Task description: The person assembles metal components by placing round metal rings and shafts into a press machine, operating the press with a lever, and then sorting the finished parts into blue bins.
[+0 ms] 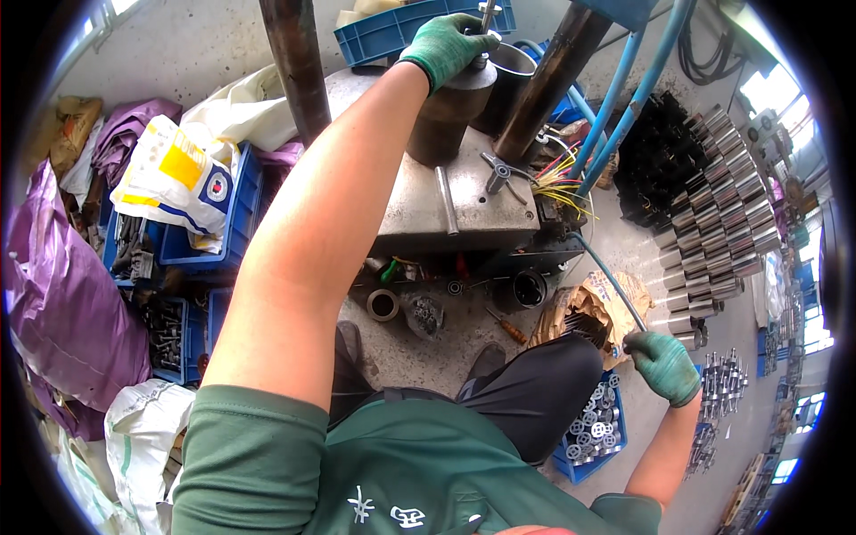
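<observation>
My left hand (443,46), green-gloved, is closed over the dark steel cylinder (448,111) standing on the grey metal press bed (464,209). My right hand (664,366) hangs open above the blue crate of small metal fittings (596,434). Seating step, I judge; next calls for a fitting.

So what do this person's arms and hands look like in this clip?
Both hands wear green knit work gloves: the left hand and the right hand. The forearms are bare from the glove cuffs up. Short dark green sleeves belong to a T-shirt with small white markings on the chest.
</observation>
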A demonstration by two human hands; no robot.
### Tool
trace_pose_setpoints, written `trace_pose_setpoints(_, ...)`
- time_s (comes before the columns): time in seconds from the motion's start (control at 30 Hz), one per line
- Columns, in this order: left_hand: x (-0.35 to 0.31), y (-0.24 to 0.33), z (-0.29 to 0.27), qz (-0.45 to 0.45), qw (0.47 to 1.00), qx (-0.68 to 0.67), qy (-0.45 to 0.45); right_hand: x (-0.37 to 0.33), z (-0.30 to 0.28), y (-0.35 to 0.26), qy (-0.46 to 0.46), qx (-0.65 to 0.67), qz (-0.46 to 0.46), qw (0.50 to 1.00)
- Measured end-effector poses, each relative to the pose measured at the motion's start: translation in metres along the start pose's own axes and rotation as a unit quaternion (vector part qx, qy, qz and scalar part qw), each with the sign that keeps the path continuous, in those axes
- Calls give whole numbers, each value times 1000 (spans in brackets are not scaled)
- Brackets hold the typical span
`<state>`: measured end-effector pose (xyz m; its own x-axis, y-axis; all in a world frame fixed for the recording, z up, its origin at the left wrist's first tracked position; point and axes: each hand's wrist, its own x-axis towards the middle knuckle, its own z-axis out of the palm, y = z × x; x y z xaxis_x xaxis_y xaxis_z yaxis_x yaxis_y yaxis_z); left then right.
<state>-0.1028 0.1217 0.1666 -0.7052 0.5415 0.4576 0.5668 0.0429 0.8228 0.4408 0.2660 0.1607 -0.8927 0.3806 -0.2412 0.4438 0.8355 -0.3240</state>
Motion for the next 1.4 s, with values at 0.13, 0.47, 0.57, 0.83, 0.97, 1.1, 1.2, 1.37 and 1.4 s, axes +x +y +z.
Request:
trace_pose_setpoints(0.13, 2, -4, 2, 4, 1000, -6, 0, -5, 2, 3, 20, -9, -30, 999)
trace_pose_setpoints(0.47, 2, 5, 2, -34, 999, -2, -21, 5, -7, 20, 215, 71, -15, 974)
trace_pose_setpoints(0.57, 8, -5, 0, -18, 1000, -14, -11, 46, -40, 6, 383, -33, -50, 922)
trace_pose_setpoints(0.83, 7, 2, 4, -23, 996, -83, -38, 130, -129, 28, 527, -81, -21, 846)
trace_pose_setpoints(0.97, 16, -17, 2, -1, 997, -73, -38, 154, -146, 36, 512, -68, -23, 856)
trace_pose_setpoints(1.1, 13, -12, 5, 6, 998, 28, -47, 147, -144, 21, 481, -32, 28, 876)
trace_pose_setpoints(1.2, 19, -24, 4, 40, 991, 122, -42, 147, -142, 19, 494, -79, 6, 866)
trace_pose_setpoints(1.37, -4, -6, 10, 121, 981, 150, 33, 119, -121, 27, 501, -78, 15, 862)
trace_pose_setpoints(1.4, -14, 0, 8, 189, 974, 122, 37, 109, -114, 28, 505, -110, 1, 856)
